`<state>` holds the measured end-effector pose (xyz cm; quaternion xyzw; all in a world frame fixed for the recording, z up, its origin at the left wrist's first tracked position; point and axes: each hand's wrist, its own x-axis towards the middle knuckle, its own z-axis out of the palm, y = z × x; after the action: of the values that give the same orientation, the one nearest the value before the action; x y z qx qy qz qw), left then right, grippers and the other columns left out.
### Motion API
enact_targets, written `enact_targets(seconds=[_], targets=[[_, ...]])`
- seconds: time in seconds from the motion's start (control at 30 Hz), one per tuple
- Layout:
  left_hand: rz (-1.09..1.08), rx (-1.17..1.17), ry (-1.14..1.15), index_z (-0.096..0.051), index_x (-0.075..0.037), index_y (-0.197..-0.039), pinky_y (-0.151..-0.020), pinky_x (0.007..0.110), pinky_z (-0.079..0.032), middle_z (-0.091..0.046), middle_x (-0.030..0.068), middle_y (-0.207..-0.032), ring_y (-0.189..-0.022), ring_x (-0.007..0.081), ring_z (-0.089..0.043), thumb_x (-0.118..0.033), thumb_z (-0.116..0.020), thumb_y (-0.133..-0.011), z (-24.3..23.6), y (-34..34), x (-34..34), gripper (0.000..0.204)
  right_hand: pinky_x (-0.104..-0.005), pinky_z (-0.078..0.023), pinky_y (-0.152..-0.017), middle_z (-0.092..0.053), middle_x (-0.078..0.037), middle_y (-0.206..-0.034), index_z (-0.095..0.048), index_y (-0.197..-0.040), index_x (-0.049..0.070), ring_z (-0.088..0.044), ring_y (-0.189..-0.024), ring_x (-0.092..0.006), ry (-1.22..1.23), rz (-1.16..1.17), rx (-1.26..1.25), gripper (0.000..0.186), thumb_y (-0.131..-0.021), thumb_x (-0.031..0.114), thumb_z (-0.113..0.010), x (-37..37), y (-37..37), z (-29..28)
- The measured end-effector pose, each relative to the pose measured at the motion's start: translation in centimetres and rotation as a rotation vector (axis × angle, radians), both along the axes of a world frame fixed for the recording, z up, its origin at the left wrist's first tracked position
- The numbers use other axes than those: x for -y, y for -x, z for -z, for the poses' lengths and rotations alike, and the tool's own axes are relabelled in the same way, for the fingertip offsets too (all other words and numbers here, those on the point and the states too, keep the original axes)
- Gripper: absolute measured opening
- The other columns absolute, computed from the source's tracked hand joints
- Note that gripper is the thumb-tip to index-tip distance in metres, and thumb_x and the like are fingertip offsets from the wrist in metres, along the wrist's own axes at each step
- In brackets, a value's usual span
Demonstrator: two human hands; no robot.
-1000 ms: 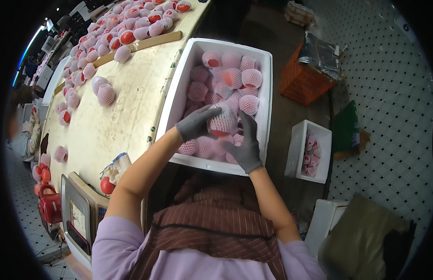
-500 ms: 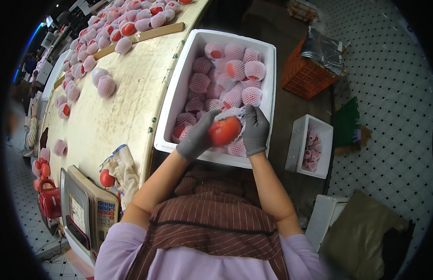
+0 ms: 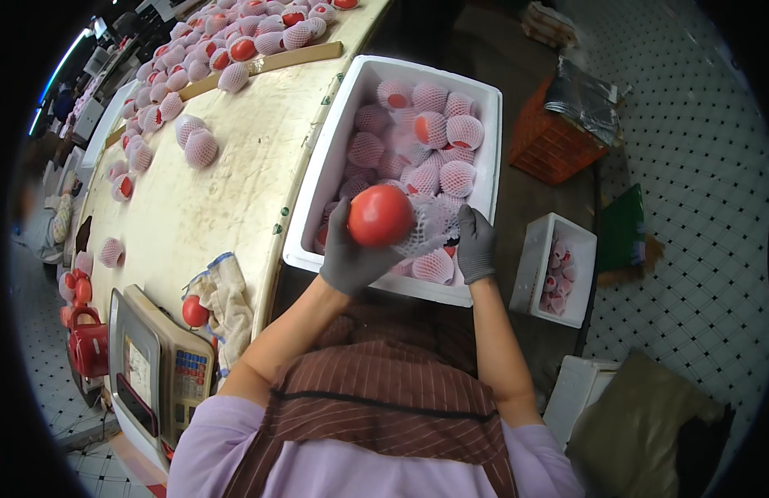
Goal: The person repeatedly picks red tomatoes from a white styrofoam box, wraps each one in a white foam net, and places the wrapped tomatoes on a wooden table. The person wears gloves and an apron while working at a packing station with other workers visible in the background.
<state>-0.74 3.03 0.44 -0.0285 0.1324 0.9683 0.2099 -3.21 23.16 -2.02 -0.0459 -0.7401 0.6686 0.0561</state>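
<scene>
A bare red tomato [image 3: 381, 216] rests in my left hand [image 3: 350, 259], which wears a grey glove and has its fingers curled round the fruit. My right hand [image 3: 476, 247], gloved the same, pinches the edge of a pale foam net sleeve [image 3: 435, 219]. That sleeve stretches between the two hands, off the tomato's right side. Both hands are over the near part of a white foam box [image 3: 422, 292]. Inside it lie several tomatoes in pink foam nets [image 3: 464, 131], some with red skin showing; my hands hide part of the near rows.
On the pale table [image 3: 252, 158] at left lie many net-wrapped tomatoes [image 3: 200, 148], a wooden strip [image 3: 297, 56], a cloth [image 3: 227, 303], a bare tomato [image 3: 194, 311] and a scale [image 3: 173, 357]. A smaller white box [image 3: 524, 286] and an orange crate [image 3: 544, 149] stand at right.
The net sleeve has come away from the tomato and now stretches to its right. My left hand has turned and moved slightly left and up with the tomato; my right hand has moved right.
</scene>
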Motion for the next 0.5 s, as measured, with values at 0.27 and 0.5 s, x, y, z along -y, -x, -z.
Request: enact_targets(seconds=[0.27,0.5], targets=[[0.005,-0.002,0.228,-0.041,-0.012,-0.13,-0.098,0.056,-0.042,-0.045,0.0161,-0.132,-0.119,0.0341,-0.048,-0.055,-0.055,-0.085,0.6,0.0,-0.5,0.064,-0.0407,-0.05,-0.089,-0.066,-0.009,-0.102,-0.059,-0.11,0.003,-0.063,-0.093,-0.0256,1.582,-0.364,0.464,0.053,-0.091,0.052,-0.048,0.1,0.0,-0.3],[0.078,0.016,0.308,-0.044,-0.014,-0.127,-0.093,0.058,-0.047,-0.046,0.017,-0.131,-0.119,0.036,-0.049,-0.042,-0.054,-0.091,2.4,0.2,-0.5,0.047,-0.0389,-0.05,-0.091,-0.064,-0.011,-0.107,-0.057,-0.114,0.004,-0.063,-0.099,-0.0233,1.263,-0.376,0.033,0.037,-0.092,0.034,-0.057,0.3,0.5,-3.4]])
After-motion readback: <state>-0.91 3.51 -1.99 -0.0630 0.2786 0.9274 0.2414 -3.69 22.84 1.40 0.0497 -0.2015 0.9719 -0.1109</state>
